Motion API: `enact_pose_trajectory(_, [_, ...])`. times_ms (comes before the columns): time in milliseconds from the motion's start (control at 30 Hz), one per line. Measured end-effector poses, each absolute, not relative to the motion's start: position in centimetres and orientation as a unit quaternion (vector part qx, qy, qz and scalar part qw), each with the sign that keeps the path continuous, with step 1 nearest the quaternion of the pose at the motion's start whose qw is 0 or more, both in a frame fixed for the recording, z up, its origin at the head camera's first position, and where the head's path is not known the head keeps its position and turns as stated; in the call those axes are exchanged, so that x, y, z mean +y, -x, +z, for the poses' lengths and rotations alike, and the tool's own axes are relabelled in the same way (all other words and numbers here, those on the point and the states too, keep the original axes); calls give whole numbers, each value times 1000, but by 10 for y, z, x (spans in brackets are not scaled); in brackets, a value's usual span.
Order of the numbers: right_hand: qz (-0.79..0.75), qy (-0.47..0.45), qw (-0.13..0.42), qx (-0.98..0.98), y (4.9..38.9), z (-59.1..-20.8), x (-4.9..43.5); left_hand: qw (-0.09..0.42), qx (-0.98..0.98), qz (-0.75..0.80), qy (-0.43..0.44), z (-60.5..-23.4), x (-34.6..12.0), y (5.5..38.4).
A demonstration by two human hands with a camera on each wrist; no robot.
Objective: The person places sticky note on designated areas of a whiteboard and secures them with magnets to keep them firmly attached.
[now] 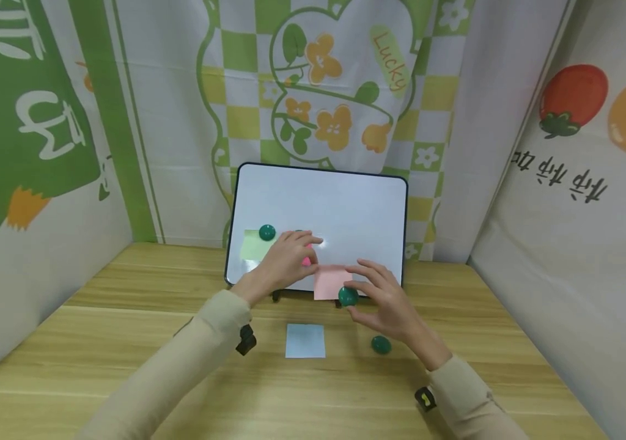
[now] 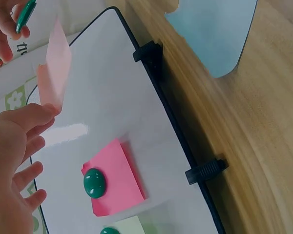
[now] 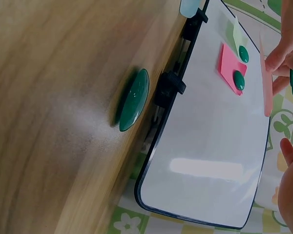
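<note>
My left hand [image 1: 289, 260] pinches a pale pink sticky note [image 1: 332, 282] by its edge between thumb and finger, in front of the whiteboard [image 1: 357, 211]. In the left wrist view the note stands away from the board, slightly curved. To its right, my right hand [image 1: 390, 302] holds a round green magnet [image 1: 348, 297] between thumb and fingertips, close to the note. A bright pink note [image 2: 124, 183] is on the board under a green magnet [image 2: 94, 183]; my left hand partly hides it in the head view. Beside it hangs a light green note [image 1: 254, 246] with another magnet [image 1: 267, 232].
A light blue sticky note [image 1: 305, 341] lies on the wooden table [image 1: 181, 379] in front of the board. One more green magnet [image 1: 381, 344] lies to its right, below my right hand. Black clip feet [image 2: 206, 171] support the board's lower edge, with a patterned curtain [image 1: 241, 122] behind.
</note>
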State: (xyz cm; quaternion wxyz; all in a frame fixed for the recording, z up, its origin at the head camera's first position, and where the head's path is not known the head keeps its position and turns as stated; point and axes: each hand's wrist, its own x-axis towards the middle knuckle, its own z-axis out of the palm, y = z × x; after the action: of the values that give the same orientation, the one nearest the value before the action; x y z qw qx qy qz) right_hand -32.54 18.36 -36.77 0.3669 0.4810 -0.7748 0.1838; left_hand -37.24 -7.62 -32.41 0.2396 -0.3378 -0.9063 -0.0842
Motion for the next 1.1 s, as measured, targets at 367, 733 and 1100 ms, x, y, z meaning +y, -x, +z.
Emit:
enact_pose_trajectory(367, [171, -484, 365, -777, 327, -366, 181, 248, -912, -78, 318, -319, -73, 393])
enact_pose_trajectory(733, [175, -480, 356, -782, 329, -365, 181, 265, -919, -62, 286, -321, -69, 411])
enact_pose_trajectory(1100, [176, -482, 349, -784, 336, -370, 178, 305, -908, -61, 280, -325, -69, 430])
